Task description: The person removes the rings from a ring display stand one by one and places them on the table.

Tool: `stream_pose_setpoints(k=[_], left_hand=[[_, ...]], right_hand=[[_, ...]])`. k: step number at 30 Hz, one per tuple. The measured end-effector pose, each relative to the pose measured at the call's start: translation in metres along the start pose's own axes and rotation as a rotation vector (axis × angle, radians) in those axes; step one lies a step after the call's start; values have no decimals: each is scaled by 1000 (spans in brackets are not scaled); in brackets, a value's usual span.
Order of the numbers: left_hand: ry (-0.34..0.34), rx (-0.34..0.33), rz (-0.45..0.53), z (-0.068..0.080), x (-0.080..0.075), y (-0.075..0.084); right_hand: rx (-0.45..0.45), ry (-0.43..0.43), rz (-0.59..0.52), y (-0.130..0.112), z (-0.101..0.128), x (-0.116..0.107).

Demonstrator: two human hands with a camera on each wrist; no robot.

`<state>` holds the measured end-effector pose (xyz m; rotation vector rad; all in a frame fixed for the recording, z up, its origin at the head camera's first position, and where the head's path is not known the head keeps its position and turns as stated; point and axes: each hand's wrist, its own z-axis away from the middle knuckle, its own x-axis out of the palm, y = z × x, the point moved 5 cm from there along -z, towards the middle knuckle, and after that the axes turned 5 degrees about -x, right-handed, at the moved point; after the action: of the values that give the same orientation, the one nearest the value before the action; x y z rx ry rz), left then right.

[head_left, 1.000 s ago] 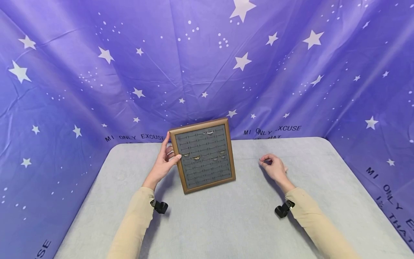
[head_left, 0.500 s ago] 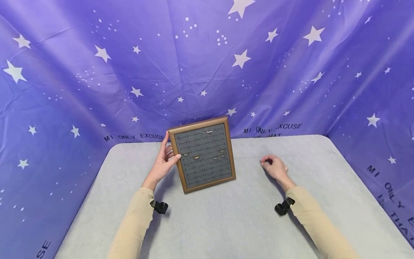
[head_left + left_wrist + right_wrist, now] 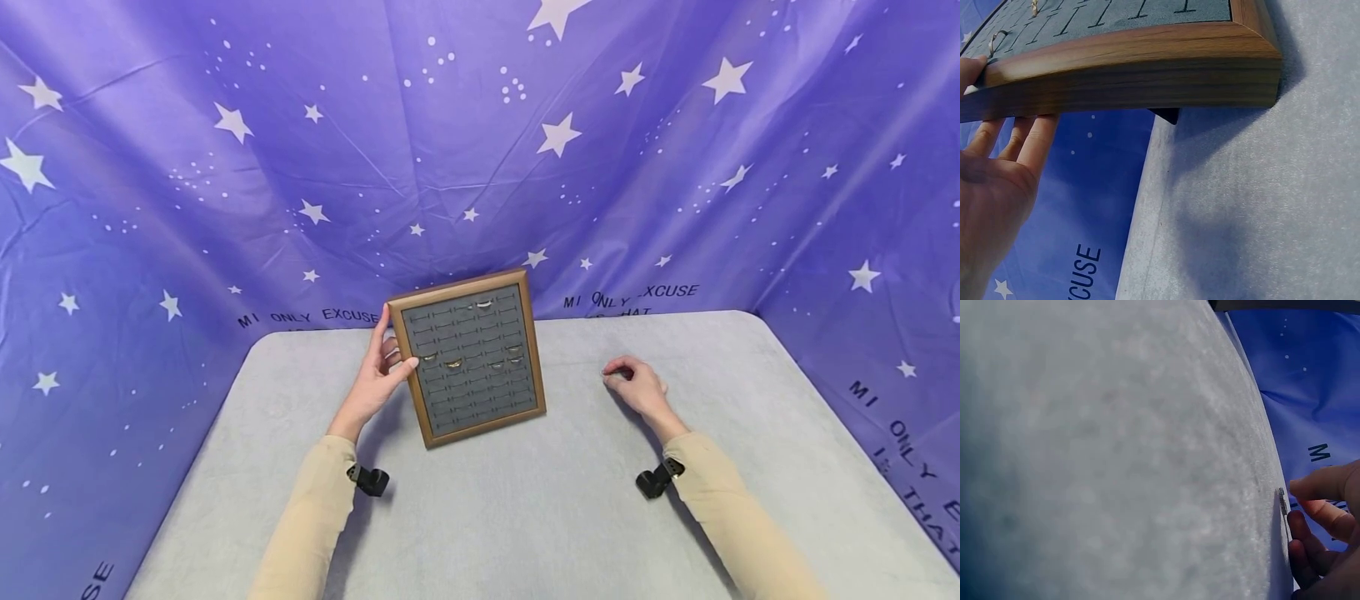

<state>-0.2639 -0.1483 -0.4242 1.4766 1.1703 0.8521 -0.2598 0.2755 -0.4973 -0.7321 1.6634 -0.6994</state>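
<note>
A ring display with a wooden frame and grey slotted lining stands tilted on the table. Several rings sit in its slots, among them a gold one and a silver one. My left hand grips the frame's left side, thumb on the front and fingers behind, as the left wrist view also shows. Right of the display, my right hand is low over the table, pinching what looks like a thin ring set with small stones, seen nearly edge-on. The fingertips partly hide it.
The grey cloth-covered table has rounded far corners. A purple starry curtain hangs behind it and at both sides. A dark support juts from behind the display. Black wrist cameras sit on both forearms.
Both hands and the ring display stay almost in place. The head view has shifted very slightly.
</note>
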Motion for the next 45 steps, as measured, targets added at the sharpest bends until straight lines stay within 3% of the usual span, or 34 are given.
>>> stream_pose_setpoints(k=[7, 19, 30, 35, 42, 45], left_hand=[[6, 23, -7, -3, -3, -12], [4, 12, 24, -3, -3, -14], [9, 26, -18, 6, 5, 11], [25, 30, -24, 7, 6, 13], [48, 47, -32, 8, 7, 15], [47, 41, -35, 8, 8, 15]], right_hand=[[-8, 36, -131, -1, 3, -6], [-24, 24, -292, -22, 7, -17], [-43, 6, -323, -45, 8, -11], [-64, 4, -374, -52, 9, -4], [-76, -25, -397, -84, 16, -2], [-72, -34, -420, -79, 13, 5]])
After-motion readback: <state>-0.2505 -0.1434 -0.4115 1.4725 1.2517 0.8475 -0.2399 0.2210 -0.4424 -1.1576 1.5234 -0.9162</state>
